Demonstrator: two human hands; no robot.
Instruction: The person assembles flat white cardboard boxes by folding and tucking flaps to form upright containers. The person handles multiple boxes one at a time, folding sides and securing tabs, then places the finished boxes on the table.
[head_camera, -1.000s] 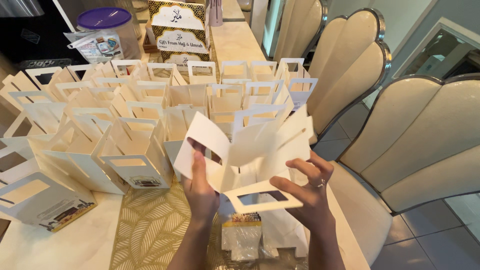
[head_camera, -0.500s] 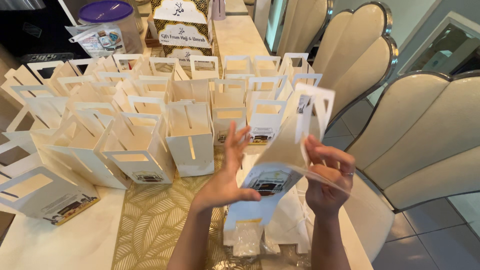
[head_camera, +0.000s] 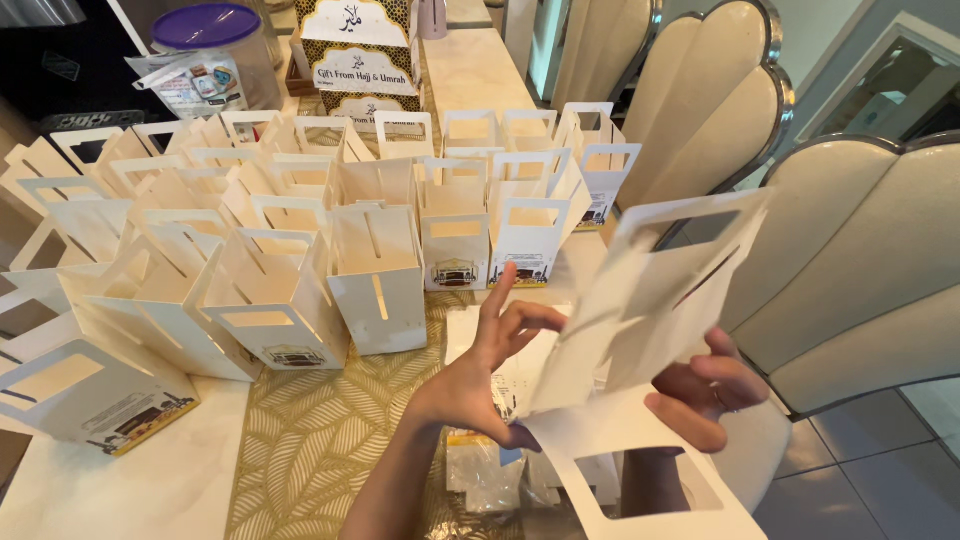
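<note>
left hand – raised, fingers spread | right hand – fingers curled, gripping

Open room: bare gold leaf-patterned runner and marble tabletop at near left. Ahead — packed rows of folded white gift boxes block the table to the purple-lidded jar. Right edge — cream scalloped chairs stand close against the table.

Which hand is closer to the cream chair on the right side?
Right. The right hand, holding the folded cardboard box, is beside the chair; the left hand is over the table, farther from it.
</note>
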